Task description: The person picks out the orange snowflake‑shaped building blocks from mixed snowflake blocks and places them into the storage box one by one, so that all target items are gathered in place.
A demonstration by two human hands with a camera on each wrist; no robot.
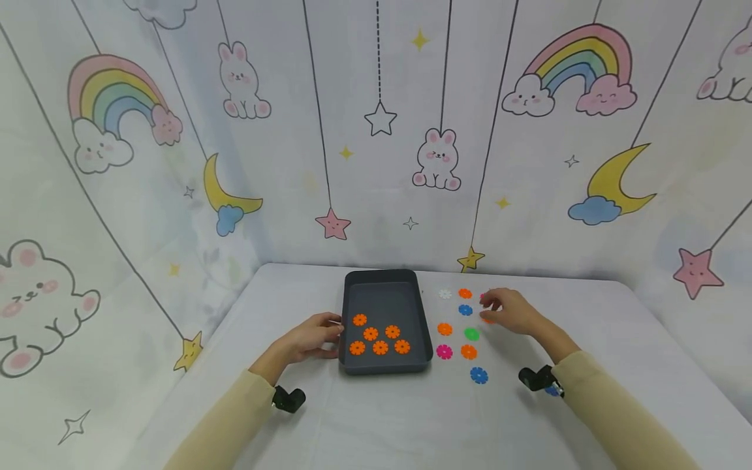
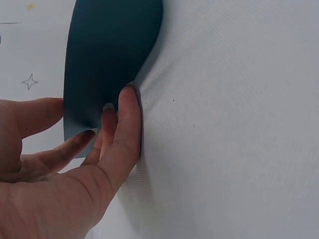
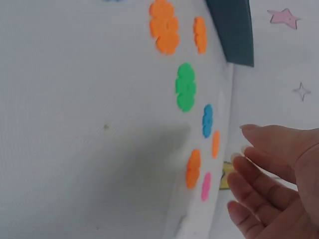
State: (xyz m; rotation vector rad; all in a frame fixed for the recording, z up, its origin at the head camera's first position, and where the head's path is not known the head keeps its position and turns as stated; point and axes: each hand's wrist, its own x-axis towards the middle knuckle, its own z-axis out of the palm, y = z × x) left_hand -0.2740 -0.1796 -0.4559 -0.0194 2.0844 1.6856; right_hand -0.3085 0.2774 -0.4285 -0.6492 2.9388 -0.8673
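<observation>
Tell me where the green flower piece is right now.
In the head view the green piece lies on the table right of the tray, between two orange pieces, near the right hand.

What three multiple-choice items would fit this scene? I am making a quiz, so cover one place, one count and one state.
1. Where does the left hand rest?
A. on the tray's left wall
B. inside the tray
C. on the green flower

2. How many orange flowers lie in the tray?
A. three
B. six
C. nine

3. How is the right hand?
A. closed in a fist
B. gripping the tray
C. open, fingers loosely extended above the loose flowers

Answers:
1 A, the fingers touch the tray's outer left wall in the head and left wrist views.
2 B, six orange flowers show in the head view.
3 C, the right wrist view shows relaxed fingers holding nothing.
</observation>
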